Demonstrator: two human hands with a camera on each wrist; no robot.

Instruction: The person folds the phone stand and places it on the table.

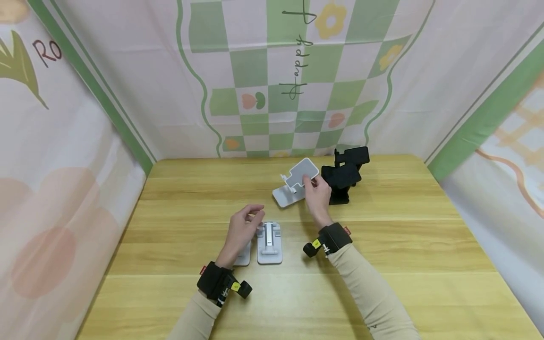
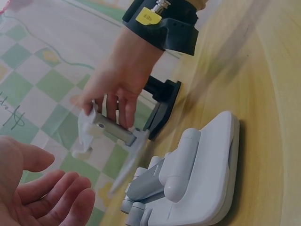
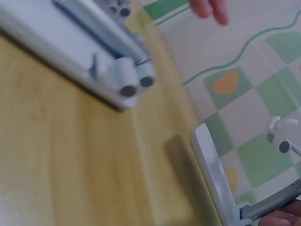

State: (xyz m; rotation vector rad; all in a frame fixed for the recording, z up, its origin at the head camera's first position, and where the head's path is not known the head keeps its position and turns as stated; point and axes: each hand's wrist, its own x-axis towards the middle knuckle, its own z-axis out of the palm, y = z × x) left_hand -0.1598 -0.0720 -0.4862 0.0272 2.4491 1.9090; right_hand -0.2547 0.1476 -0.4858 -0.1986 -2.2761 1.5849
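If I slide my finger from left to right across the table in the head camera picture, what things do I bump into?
Left hand → folded white stand lying flat → opened white stand, its plate gripped by the right hand → black stands. Another white piece under the left hand is mostly hidden.

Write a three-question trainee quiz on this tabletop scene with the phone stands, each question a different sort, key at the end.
1. True or false: the right hand touches the unfolded white stand.
2. Which colour are the stands behind that one? A red, B black, C blue.
3. Fill in: the folded white stand lies flat beside the ___ hand.

Key: 1 true, its fingers hold the tilted plate. 2 B, the black stands are upright at the far side of the wooden table. 3 left; the left hand hovers with relaxed fingers, gripping nothing.
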